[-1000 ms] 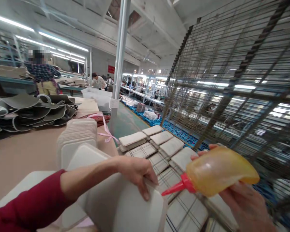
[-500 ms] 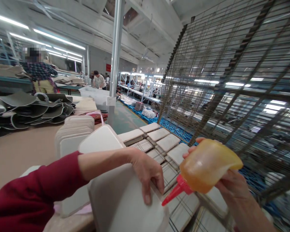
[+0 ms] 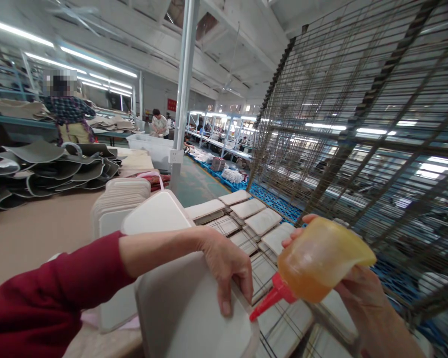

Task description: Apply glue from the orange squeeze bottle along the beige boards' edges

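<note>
**Pad gripped, glue bottle tilted to its edge**

Left hand (image 3: 227,266) curled over the top edge of a pale pad (image 3: 194,311), fingers draped down its face, thumb hidden behind; pad held upright and tilted, low in the middle of the view. Red sleeve (image 3: 48,298) along the forearm. Right hand (image 3: 362,298) wrapped closed round a yellow bottle (image 3: 321,258), fingertips showing over its far side, palm under it. Bottle tipped down to the left, its red nozzle (image 3: 271,298) ending just beside the pad's right edge; touching or not, could not tell.

Behind the pad, a leaning stack of like pads (image 3: 121,204) on the brown table (image 3: 33,228). Beyond the hands, more pads (image 3: 263,220) laid flat in a row on a wire rack (image 3: 280,328). To the right, a tall wire frame (image 3: 358,124), slanted. At far left, heaped grey sheets (image 3: 48,169), with a person in a plaid shirt (image 3: 69,117) standing behind them. White pillar (image 3: 182,94) in the middle distance.
</note>
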Demonstrator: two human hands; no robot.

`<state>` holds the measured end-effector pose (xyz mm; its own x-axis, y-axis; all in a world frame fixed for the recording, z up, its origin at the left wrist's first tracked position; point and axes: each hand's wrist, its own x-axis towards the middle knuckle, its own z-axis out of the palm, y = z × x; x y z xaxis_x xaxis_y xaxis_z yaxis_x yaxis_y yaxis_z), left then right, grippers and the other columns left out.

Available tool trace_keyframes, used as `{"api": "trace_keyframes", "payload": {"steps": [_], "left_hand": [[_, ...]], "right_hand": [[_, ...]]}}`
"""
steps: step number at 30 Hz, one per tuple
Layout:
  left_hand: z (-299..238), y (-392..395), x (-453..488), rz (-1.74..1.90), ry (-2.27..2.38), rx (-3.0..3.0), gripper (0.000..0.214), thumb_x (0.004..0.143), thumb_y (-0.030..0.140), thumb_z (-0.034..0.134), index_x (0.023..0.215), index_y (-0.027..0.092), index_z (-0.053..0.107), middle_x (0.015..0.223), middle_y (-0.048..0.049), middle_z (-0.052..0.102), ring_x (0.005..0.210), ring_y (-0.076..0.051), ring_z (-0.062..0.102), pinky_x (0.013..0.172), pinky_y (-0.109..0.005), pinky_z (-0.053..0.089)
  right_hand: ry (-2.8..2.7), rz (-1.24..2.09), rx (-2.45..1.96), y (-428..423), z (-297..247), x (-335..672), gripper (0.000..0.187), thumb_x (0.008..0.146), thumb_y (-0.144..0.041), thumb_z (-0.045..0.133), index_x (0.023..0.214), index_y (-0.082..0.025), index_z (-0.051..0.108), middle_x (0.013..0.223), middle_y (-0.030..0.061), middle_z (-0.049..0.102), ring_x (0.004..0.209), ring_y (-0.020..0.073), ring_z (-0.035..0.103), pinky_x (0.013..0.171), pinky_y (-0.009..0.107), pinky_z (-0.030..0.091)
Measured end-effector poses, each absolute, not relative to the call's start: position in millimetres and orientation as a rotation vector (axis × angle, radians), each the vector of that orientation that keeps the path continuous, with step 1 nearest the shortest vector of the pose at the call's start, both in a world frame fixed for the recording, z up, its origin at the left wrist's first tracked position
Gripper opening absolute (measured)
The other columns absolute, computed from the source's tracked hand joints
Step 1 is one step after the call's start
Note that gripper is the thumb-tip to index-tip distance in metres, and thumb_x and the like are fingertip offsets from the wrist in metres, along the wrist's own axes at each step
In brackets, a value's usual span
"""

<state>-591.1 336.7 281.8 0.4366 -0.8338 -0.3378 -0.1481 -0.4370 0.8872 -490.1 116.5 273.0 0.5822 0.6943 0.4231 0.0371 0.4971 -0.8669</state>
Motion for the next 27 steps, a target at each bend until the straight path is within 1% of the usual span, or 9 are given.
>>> {"api": "trace_keyframes", "payload": {"steps": [4, 9, 12, 14, 17, 20, 22, 24, 27], "left_hand": [[282, 343, -594, -1.022, -0.8, 1.848, 0.032, 0.051, 0.023, 0.083, 0.078, 0.01, 0.072, 0.065, 0.004, 0.066, 0.074, -0.018, 0.064, 0.071, -0.021, 0.051], [285, 351, -598, -0.954, -0.747, 1.878, 0.036, 0.051, 0.026, 0.084, 0.081, 0.011, 0.072, 0.069, 0.0034, 0.067, 0.076, -0.019, 0.065, 0.076, -0.022, 0.05], [286, 356, -599, -0.917, -0.733, 1.888, 0.039, 0.05, 0.027, 0.084, 0.082, 0.01, 0.071, 0.072, 0.0022, 0.069, 0.075, -0.019, 0.065, 0.073, -0.022, 0.051], [287, 359, -601, -0.89, -0.713, 1.892, 0.039, 0.051, 0.028, 0.084, 0.083, 0.01, 0.071, 0.074, 0.0018, 0.069, 0.076, -0.019, 0.065, 0.073, -0.021, 0.051], [288, 366, -604, -0.829, -0.655, 1.899, 0.041, 0.052, 0.029, 0.084, 0.085, 0.009, 0.07, 0.072, 0.002, 0.069, 0.074, -0.017, 0.064, 0.073, -0.02, 0.05], [289, 374, -607, -0.762, -0.604, 1.893, 0.044, 0.052, 0.028, 0.084, 0.088, 0.009, 0.07, 0.071, 0.0019, 0.069, 0.071, -0.017, 0.064, 0.07, -0.019, 0.051], [289, 379, -609, -0.718, -0.559, 1.88, 0.044, 0.052, 0.027, 0.084, 0.089, 0.009, 0.07, 0.072, 0.0019, 0.069, 0.07, -0.016, 0.064, 0.068, -0.019, 0.051], [290, 384, -611, -0.688, -0.516, 1.866, 0.043, 0.052, 0.027, 0.084, 0.089, 0.009, 0.07, 0.073, 0.0016, 0.07, 0.068, -0.015, 0.064, 0.065, -0.018, 0.051], [291, 390, -613, -0.663, -0.504, 1.86, 0.04, 0.057, 0.03, 0.082, 0.09, 0.009, 0.07, 0.072, 0.0002, 0.07, 0.065, -0.014, 0.064, 0.064, -0.019, 0.052]], "right_hand": [[-0.848, 0.394, -1.018, 120, 271, -490, 0.088, 0.041, -0.044, 0.088, 0.12, -0.027, 0.052, 0.1, 0.0076, 0.063, 0.088, 0.0345, 0.062, 0.075, 0.05, 0.054], [-0.832, 0.32, -1.045, 125, 273, -493, 0.083, 0.043, -0.046, 0.086, 0.118, -0.026, 0.054, 0.096, 0.0095, 0.064, 0.088, 0.0346, 0.063, 0.071, 0.048, 0.055], [-0.796, 0.302, -1.058, 124, 271, -493, 0.084, 0.043, -0.047, 0.086, 0.118, -0.026, 0.054, 0.095, 0.0092, 0.065, 0.086, 0.0341, 0.063, 0.07, 0.047, 0.056], [-0.781, 0.274, -1.052, 123, 269, -495, 0.084, 0.045, -0.048, 0.085, 0.12, -0.027, 0.053, 0.096, 0.0091, 0.066, 0.089, 0.0334, 0.063, 0.071, 0.045, 0.056], [-0.742, 0.245, -1.067, 121, 268, -504, 0.082, 0.05, -0.048, 0.083, 0.122, -0.028, 0.052, 0.102, 0.0094, 0.066, 0.096, 0.0339, 0.061, 0.08, 0.048, 0.053], [-0.622, 0.231, -1.057, 122, 270, -519, 0.082, 0.052, -0.046, 0.083, 0.125, -0.029, 0.05, 0.113, 0.009, 0.063, 0.104, 0.0349, 0.058, 0.092, 0.052, 0.046], [-0.546, 0.195, -1.008, 123, 270, -527, 0.087, 0.051, -0.042, 0.084, 0.129, -0.03, 0.046, 0.12, 0.0082, 0.06, 0.109, 0.0357, 0.055, 0.099, 0.054, 0.04], [-0.491, 0.143, -0.98, 124, 270, -532, 0.09, 0.053, -0.04, 0.083, 0.132, -0.033, 0.041, 0.128, 0.0051, 0.055, 0.119, 0.0341, 0.048, 0.108, 0.053, 0.028], [-0.465, 0.088, -1.015, 126, 267, -536, 0.091, 0.056, -0.041, 0.082, 0.134, -0.038, 0.036, 0.137, -0.001, 0.046, 0.132, 0.0288, 0.031, 0.115, 0.045, 0.006]]}}
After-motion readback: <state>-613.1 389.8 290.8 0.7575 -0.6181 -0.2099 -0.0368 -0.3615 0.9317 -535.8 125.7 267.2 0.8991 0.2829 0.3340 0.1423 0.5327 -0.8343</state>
